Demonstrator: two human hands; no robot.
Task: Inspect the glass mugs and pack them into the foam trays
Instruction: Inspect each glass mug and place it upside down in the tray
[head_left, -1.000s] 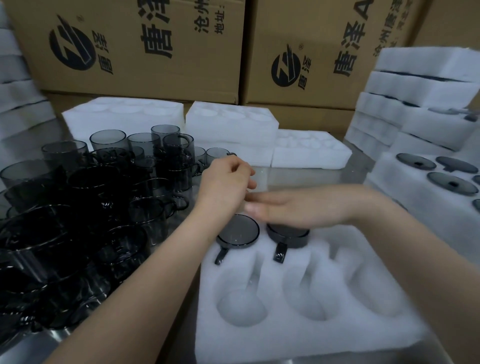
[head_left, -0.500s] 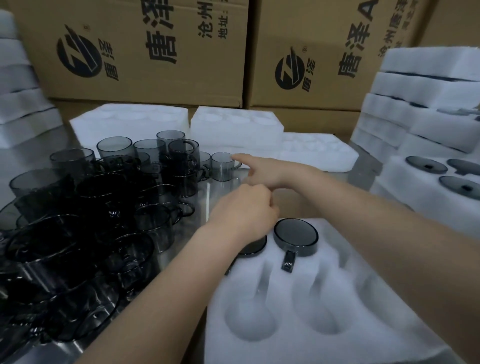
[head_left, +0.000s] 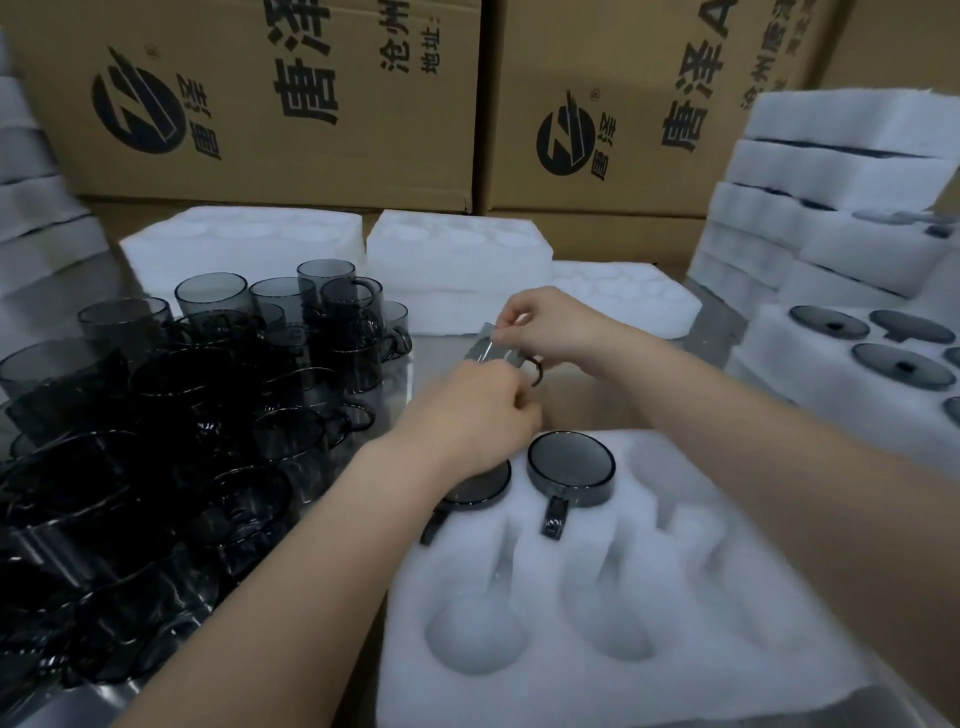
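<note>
Glass mug (head_left: 488, 351) held aloft
Our left hand (head_left: 478, 410) and right hand (head_left: 550, 327) both pinch it (it shows blurred) just beyond the foam tray (head_left: 649, 623), where two packed mugs (head_left: 570, 465) sit upside down.

- A glass mug (head_left: 492, 354), tilted and blurred, is held just beyond the far edge of the near foam tray (head_left: 649, 597).
- It is pinched from above by the right hand (head_left: 553, 327) and met from below by the curled fingers of the left hand (head_left: 475, 415).
- In the tray's far row, one seated mug (head_left: 570, 467) is seen whole, while a second seated mug (head_left: 480, 488) is partly covered by the left hand.
- Loose mugs (head_left: 208, 395) are crowded to the left of the tray.
- Stacked foam trays (head_left: 831, 171) are piled to its right, and cardboard boxes (head_left: 260, 104) are set beyond it.
</note>
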